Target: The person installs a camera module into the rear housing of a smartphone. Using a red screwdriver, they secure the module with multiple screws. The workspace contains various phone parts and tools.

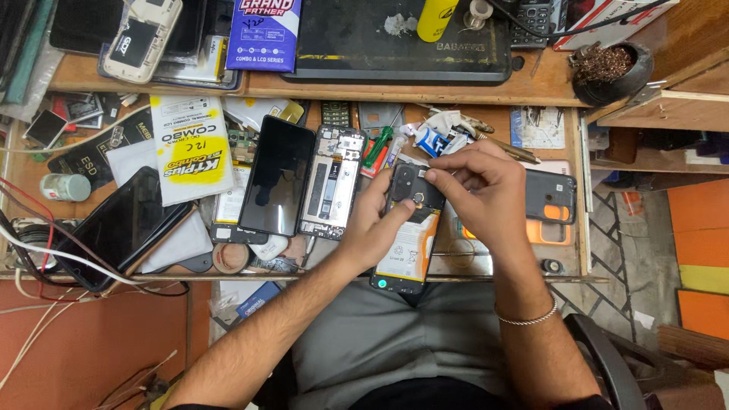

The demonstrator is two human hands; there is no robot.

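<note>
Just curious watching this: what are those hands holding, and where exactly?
An opened phone. The left hand grips its left edge, and the right hand pinches its top corner.

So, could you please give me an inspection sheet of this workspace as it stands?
Surface: wooden bench, crowded.
Job's things: opened phone, back off, battery showing, held above the bench edge.
Clutter: black screen panel, bare phone frame, dark back cover, green screwdriver, yellow-white packet.
Hands: left hand grips the phone's side; right hand pinches at its top.
Cables: red and white wires at the left.
Surroundings: black mat, chair armrest.
</note>
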